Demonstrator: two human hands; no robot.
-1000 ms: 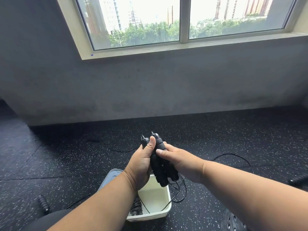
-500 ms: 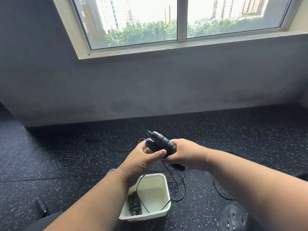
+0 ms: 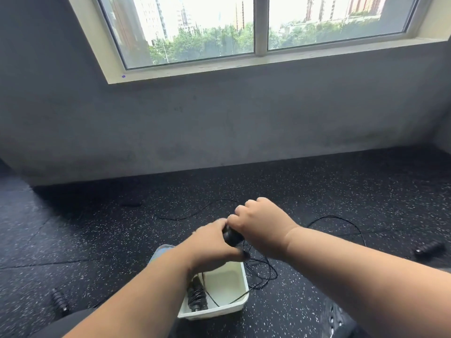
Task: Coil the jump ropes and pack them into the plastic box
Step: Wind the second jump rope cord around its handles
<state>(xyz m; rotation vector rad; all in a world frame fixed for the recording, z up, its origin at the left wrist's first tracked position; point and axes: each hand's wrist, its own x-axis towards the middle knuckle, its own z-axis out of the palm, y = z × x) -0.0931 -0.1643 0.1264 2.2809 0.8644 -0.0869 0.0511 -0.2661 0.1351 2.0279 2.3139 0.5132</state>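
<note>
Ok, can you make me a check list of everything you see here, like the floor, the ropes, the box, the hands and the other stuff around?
Surface: black speckled rubber floor.
Job's things: white plastic box on the floor, a coiled jump rope inside at its left; black rope handles held above the box.
Clutter: a loose black handle at far right, another at lower left.
Hands: left hand grips the held handles; right hand has fingers curled, gripping their far end.
Cables: thin black rope cord loops from the handles over the box rim and floor; more cord trails right.
Surroundings: grey wall, window above showing trees and buildings.
</note>
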